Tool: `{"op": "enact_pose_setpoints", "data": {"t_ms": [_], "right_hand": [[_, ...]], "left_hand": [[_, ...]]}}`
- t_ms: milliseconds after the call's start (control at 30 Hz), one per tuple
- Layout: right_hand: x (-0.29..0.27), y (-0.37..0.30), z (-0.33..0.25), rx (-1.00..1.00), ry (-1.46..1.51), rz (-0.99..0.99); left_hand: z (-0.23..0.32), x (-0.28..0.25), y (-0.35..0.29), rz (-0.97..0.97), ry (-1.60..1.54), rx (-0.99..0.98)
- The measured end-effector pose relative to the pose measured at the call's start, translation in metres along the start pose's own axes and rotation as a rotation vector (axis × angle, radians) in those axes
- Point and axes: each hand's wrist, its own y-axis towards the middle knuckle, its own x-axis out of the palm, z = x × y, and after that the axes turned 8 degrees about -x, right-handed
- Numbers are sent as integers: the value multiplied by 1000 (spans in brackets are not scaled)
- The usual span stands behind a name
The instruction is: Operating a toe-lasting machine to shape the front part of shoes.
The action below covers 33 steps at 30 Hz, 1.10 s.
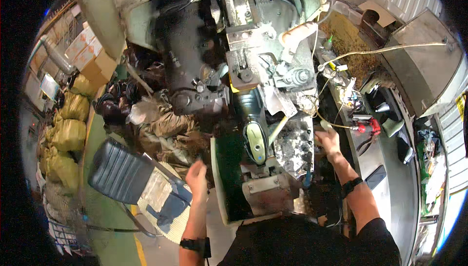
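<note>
A dark boot or shoe [255,142] with a pale green-yellow sole sits sole up in the middle of the machine [243,66], its dark shaft beneath a metal block. To the left of the green-walled bay, my left hand [196,178] is raised with its fingers curled together. Its fingertips are blurred, and whatever they hold cannot be made out. My right hand [329,140] is at the right side of the machine, next to a dirty metal plate [294,146]. Its fingers are apart and somewhat blurred, with no held thing visible.
A black-backed chair [117,168] with dark cloth on it stands at left, near a heap of brown cloth [168,124]. On the right bench lie a red air tool [368,127], a phone [376,177] and dark shoe pieces [382,103]. Yellow sacks [72,134] line the far left.
</note>
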Motion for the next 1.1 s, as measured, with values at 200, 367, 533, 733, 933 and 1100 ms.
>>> {"op": "enact_pose_setpoints", "data": {"t_ms": [200, 367, 533, 733, 933, 1100], "right_hand": [[70, -29, -80, -289, -109, -275], [96, -62, -70, -751, -616, -142], [91, -62, -80, -716, -493, -71], [90, -61, -81, -688, -428, -61], [86, -59, -82, -533, -439, -144], [89, -62, -83, -619, -411, -83]], "left_hand": [[146, 113, -71, -377, -21, 421], [137, 161, -91, 18, 373, 905], [142, 159, -97, -69, 300, 790], [135, 156, -91, -59, 279, 810], [143, 131, -92, -416, -134, 491], [122, 114, -83, -319, -157, 401]]}}
